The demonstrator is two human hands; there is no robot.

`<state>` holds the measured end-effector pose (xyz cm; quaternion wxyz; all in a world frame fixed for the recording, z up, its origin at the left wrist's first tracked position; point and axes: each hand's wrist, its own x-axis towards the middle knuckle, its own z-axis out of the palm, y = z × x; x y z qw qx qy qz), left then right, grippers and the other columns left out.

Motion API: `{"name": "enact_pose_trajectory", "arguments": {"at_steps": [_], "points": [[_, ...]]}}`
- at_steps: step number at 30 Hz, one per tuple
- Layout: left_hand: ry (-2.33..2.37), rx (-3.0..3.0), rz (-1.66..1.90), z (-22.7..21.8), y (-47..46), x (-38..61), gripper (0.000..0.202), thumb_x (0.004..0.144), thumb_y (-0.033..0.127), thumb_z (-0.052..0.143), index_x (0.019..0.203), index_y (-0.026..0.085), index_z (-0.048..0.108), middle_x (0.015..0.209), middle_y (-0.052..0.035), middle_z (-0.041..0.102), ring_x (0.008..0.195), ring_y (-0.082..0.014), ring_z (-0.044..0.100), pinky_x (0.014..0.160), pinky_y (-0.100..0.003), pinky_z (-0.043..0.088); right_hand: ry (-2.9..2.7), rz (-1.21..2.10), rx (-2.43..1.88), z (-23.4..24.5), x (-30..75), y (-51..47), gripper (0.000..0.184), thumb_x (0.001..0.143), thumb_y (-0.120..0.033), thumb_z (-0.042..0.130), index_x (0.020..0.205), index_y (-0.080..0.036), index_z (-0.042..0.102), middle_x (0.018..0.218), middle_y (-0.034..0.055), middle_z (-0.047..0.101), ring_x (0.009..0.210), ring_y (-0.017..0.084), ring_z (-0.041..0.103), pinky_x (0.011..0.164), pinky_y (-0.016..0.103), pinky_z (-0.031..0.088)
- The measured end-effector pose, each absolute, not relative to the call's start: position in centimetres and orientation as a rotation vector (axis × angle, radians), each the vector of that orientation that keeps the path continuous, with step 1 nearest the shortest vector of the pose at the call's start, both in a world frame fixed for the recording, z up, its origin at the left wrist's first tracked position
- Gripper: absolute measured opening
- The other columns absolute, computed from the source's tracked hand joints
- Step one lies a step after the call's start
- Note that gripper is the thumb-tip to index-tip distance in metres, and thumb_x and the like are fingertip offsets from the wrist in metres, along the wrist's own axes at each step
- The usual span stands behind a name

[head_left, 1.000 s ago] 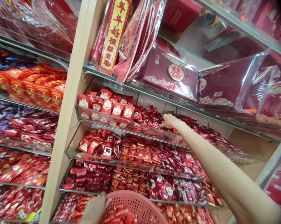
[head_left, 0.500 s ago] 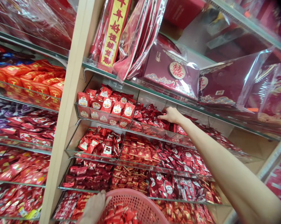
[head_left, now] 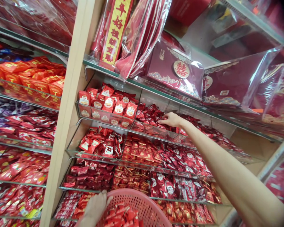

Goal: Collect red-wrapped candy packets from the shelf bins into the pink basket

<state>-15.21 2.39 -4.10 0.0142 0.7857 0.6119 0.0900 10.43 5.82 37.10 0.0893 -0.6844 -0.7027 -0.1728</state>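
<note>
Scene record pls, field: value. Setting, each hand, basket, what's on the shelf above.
setting: shop shelving, glass bins of wrapped sweets
left hand: grips rim of pink basket
basket contents: red packets
right hand: arm stretched up to top-row bin, fingers on dark red packets; grasp unclear
shelf above: maroon gift packs in clear plastic

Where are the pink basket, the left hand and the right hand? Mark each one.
pink basket (head_left: 150,206): head view, on its mesh inner wall.
left hand (head_left: 96,206): head view, on the back of the hand, at the basket's rim.
right hand (head_left: 171,119): head view, on the back of the hand.
</note>
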Motion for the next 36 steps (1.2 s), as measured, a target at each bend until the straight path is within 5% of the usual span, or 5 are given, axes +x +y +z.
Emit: {"name": "enact_pose_trajectory", "arguments": {"at_steps": [5,14,19,24,36], "points": [[1.888,2.427,0.301,-3.7,2.4,-15.2,0.051,0.082,0.039,0.016,0.095,0.011,0.056,0.077,-0.0151,0.063,0.074,-0.026,0.06,0.061,-0.036,0.044,-2.065,-0.467,-2.11,35.9,9.9,5.2,0.063,0.065,-0.059,0.048,0.103,-0.009,0.053,0.099,0.0152,0.057,0.079,0.021,0.057,0.064,0.026,0.044],[1.885,2.464,0.285,-3.7,2.3,-15.3,0.053,0.081,0.041,0.016,0.099,0.01,0.055,0.079,-0.0149,0.063,0.075,-0.0264,0.059,0.063,-0.037,0.043,-1.894,-0.14,-2.182,36.1,9.8,5.7,0.078,0.051,-0.056,0.063,0.111,-0.01,0.045,0.095,0.014,0.057,0.047,0.012,0.054,0.039,0.025,0.044],[1.879,2.429,0.294,-4.1,2.5,-15.2,0.054,0.081,0.042,0.015,0.101,0.01,0.055,0.081,-0.0153,0.062,0.077,-0.0258,0.058,0.064,-0.036,0.042,-2.002,-0.325,-1.996,37.6,10.5,5.7,0.058,0.058,-0.056,0.057,0.097,-0.013,0.055,0.078,0.007,0.061,0.061,0.015,0.057,0.056,0.027,0.047],[1.879,2.419,0.297,-4.1,2.5,-15.2,0.054,0.081,0.042,0.015,0.1,0.01,0.055,0.082,-0.0149,0.062,0.078,-0.0251,0.058,0.065,-0.035,0.042,-2.067,-0.615,-1.65,37.8,10.2,6.6,0.05,0.064,-0.049,0.057,0.101,-0.015,0.054,0.098,0.0073,0.059,0.089,0.02,0.055,0.079,0.029,0.041],[1.886,2.417,0.338,-4.3,2.4,-15.2,0.057,0.081,0.043,0.013,0.1,0.01,0.055,0.077,-0.0146,0.062,0.075,-0.0258,0.057,0.063,-0.035,0.041,-2.286,-0.648,-1.809,36.8,10.4,8.4,0.071,0.059,-0.025,0.06,0.124,-0.014,0.033,0.11,0.0084,0.055,0.093,0.02,0.053,0.078,0.024,0.039]]}}
